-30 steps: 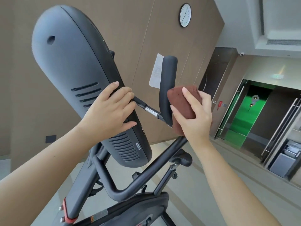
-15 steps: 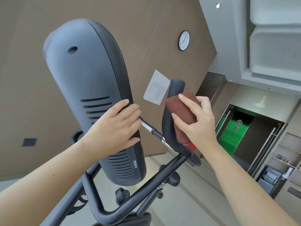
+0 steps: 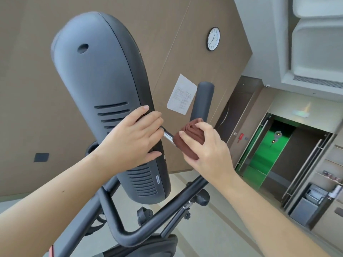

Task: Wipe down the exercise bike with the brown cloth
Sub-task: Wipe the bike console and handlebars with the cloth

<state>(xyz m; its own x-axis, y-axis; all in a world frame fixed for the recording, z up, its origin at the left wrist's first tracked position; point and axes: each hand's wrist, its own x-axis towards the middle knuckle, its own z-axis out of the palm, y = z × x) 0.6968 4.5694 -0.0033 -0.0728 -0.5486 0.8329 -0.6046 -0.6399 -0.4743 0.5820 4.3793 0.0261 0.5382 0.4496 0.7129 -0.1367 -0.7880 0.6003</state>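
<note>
Exercise bike (image 3: pixel 104 101) fills the left and middle of my view, seen from behind its big grey console housing, which stands tilted with vent slots across its back. My left hand (image 3: pixel 133 140) lies flat against the housing's right edge, fingers spread and only lightly curled, thumb low against the side; it grips nothing, just rests on the plastic. A thin metal rod (image 3: pixel 168 135) comes out from under those fingers and runs right toward my other hand. My right hand (image 3: pixel 207 151) is closed around the brown cloth (image 3: pixel 191 138), bunched into a wad, thumb on its near side and fingers wrapped over the top. The cloth is pressed where the rod meets the base of the upright black handlebar grip (image 3: pixel 203 99), which rises just behind it. I cannot tell whether the cloth goes fully round the rod or only sits against it. Below, the black handlebar tube (image 3: pixel 148 229) sweeps across under both forearms. Behind, on the brown wall, a round clock (image 3: pixel 213 38) and a white paper notice (image 3: pixel 181 94).
</note>
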